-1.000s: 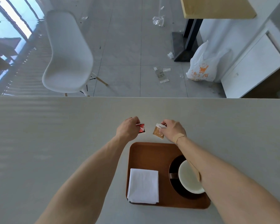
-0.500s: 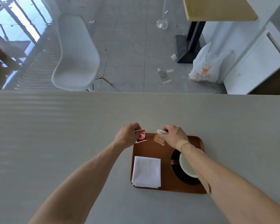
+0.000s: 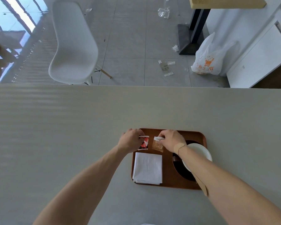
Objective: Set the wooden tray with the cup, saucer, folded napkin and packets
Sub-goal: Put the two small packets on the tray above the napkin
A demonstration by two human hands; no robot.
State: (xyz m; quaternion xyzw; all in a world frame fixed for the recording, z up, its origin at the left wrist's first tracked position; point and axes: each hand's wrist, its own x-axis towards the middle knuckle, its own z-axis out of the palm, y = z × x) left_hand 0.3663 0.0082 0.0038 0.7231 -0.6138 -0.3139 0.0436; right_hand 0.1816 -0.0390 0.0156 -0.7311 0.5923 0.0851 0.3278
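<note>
Two packets are sitting side by side at the tray's [image 3: 201,137] far edge, each one under our fingertips. We are pinching the red packet [image 3: 144,143] with our left hand [image 3: 131,142]; its fingers are curling over the packet's left side, so most of the packet is showing just to the right of them. We are pinching the brown packet [image 3: 157,144] with our right hand [image 3: 171,140] at its top right corner, and the rest of it is hanging down and to the left of those fingers. Whether the packets are lying flat on the wood or being held slightly above it, we cannot tell. The two packets are lying just beside each other without touching.

Nearer to us than our left fingers, the napkin [image 3: 148,168] is lying folded on the tray's left half. Below our right wrist, the white cup [image 3: 199,153] is sitting on the dark saucer [image 3: 180,169] in the tray's right half, partly hidden by our forearm. The tray is resting on the grey table [image 3: 71,135].
</note>
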